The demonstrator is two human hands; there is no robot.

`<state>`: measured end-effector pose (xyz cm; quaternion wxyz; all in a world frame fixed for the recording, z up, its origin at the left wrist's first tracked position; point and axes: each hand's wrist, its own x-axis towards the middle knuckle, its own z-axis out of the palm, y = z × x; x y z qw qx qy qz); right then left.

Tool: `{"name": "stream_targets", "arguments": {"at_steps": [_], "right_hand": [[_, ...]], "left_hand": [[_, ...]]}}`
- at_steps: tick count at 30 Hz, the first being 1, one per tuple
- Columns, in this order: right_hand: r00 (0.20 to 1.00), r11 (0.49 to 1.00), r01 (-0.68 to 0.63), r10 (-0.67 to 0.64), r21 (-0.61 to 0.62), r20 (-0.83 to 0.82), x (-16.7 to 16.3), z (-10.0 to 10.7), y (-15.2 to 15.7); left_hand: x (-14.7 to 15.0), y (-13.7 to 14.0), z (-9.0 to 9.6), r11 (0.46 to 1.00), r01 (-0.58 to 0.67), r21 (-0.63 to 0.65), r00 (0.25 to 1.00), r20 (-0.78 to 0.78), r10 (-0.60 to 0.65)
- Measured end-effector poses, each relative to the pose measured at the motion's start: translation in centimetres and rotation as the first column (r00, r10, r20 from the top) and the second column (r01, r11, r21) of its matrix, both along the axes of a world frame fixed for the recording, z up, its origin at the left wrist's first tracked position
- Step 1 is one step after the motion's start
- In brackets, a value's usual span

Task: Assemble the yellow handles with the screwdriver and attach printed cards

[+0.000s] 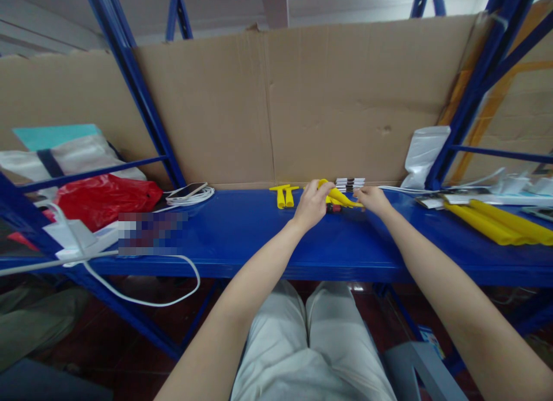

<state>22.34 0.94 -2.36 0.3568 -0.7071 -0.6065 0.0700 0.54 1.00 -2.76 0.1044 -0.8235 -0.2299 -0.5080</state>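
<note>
My left hand (311,205) is closed around a curved yellow plastic piece (341,198) above the blue shelf. The piece's narrow end points toward my right hand (373,199), whose fingers are pinched together at that tip. Whatever lies between those right fingers is too small to make out. Just beneath the yellow piece shows a red and black object (333,208), partly covered. Left of my left hand, two yellow T-shaped handles (285,197) lie side by side. Behind the hands is a small stack of white strips with black middles (349,183).
Cardboard (268,101) walls the back of the blue shelf (242,234). To the left are a red plastic bag (108,199), a phone on coiled white cable (190,195) and a power strip. Long yellow pieces (496,221) and a silvery pouch (425,156) lie right.
</note>
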Motion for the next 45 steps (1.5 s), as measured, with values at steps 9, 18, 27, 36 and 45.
{"name": "stream_targets", "arguments": {"at_steps": [9,18,27,36,45], "right_hand": [[0.932,0.995,-0.060,0.085,0.079,-0.353,-1.5,0.4,-0.4],[0.912,0.924,0.102,0.061,0.369,-0.406,0.4,-0.4,0.9],[0.925,0.914,-0.010,0.164,0.407,-0.344,-0.6,-0.1,0.4],[0.869,0.850,-0.307,0.434,0.429,-0.238,-2.4,-0.9,0.6],[0.777,0.785,-0.504,0.594,0.360,-0.208,-3.8,-1.3,0.5]], "left_hand": [[-0.1,-0.4,0.1,1.000,0.018,0.018,1.000,0.018,-0.018],[-0.1,0.1,-0.2,0.968,0.022,-0.248,0.991,-0.123,-0.054],[0.0,-0.3,-0.1,0.892,-0.190,-0.410,0.952,-0.299,0.065],[-0.3,-0.1,0.2,0.849,-0.318,-0.422,0.935,-0.285,0.209],[-0.5,-0.1,0.4,0.819,-0.383,-0.428,0.918,-0.278,0.284]]}}
